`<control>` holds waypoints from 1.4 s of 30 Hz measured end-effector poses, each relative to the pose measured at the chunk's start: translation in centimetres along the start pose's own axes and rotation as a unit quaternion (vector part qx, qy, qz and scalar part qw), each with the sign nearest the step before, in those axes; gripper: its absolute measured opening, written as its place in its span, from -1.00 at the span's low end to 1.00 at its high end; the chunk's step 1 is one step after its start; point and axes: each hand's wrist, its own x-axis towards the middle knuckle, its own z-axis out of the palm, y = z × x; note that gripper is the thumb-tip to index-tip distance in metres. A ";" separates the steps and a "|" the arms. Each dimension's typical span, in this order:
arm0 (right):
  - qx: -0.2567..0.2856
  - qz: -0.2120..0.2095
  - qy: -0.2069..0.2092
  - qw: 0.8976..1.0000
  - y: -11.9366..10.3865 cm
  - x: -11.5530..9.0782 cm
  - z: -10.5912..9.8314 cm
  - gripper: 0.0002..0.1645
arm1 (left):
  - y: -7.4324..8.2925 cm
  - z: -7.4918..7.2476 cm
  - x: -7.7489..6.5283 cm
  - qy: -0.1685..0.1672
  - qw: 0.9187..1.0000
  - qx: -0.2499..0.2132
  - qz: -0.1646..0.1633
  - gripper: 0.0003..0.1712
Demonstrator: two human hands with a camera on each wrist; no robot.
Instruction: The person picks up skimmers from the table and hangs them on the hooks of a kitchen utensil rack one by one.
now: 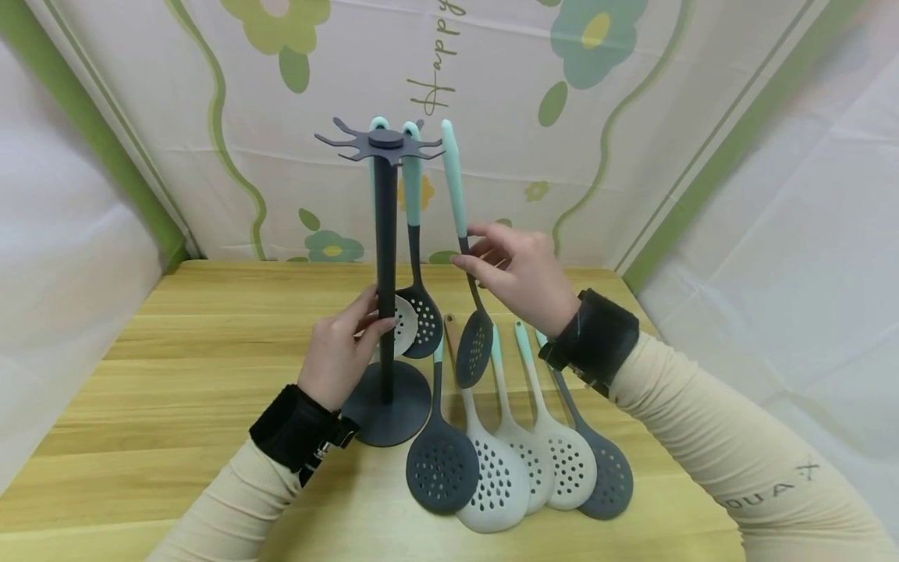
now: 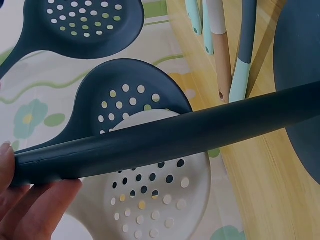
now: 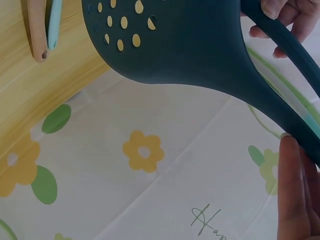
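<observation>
Right hand (image 1: 520, 265): thumb and fingers pinched together on the neck of a dark holed spoon (image 1: 474, 351), just below its mint handle.
Held spoon: at three o'clock from the rack post (image 1: 386, 234), bowl down; its handle end stands beside the hooks (image 1: 358, 144), though I cannot tell whether it touches one.
Left hand (image 1: 337, 351): curled round the post, low down, from its eight o'clock side.
Rack: upright on the table (image 1: 211, 375); hooks at twelve, round base (image 1: 372, 421) at six.
Hanging spoons: a dark one (image 1: 414, 242) and a white one (image 1: 409, 328); their bowls overlap at five o'clock from mid-post.
Table spoons: five, between four and five o'clock from the post, handles toward twelve; a dark one (image 1: 442, 460), a white one with a brown handle (image 1: 492, 476), two pale ones (image 1: 532, 472) (image 1: 570, 468) and a grey one (image 1: 609, 476).
Spoon count: the work looks part-way; two hang, the one in hand seems unsettled, and five are apparently left on the wood.
Cloth (image 1: 492, 47): flowered, beyond the table at twelve.
</observation>
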 end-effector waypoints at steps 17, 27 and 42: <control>-0.003 -0.006 -0.004 1.000 0.0 0.0 0.4 -0.62 | -0.3 0.1 0.0 -0.001 1.000 0.001 0.000 -0.51; -0.010 -0.003 -0.005 1.000 -0.1 0.1 1.0 -0.59 | -0.3 0.1 0.0 0.000 1.000 -0.002 0.000 -0.50; 0.000 0.047 -0.023 0.999 0.5 0.3 2.6 -0.65 | 0.1 0.3 -0.1 -0.007 1.000 0.022 0.005 -0.52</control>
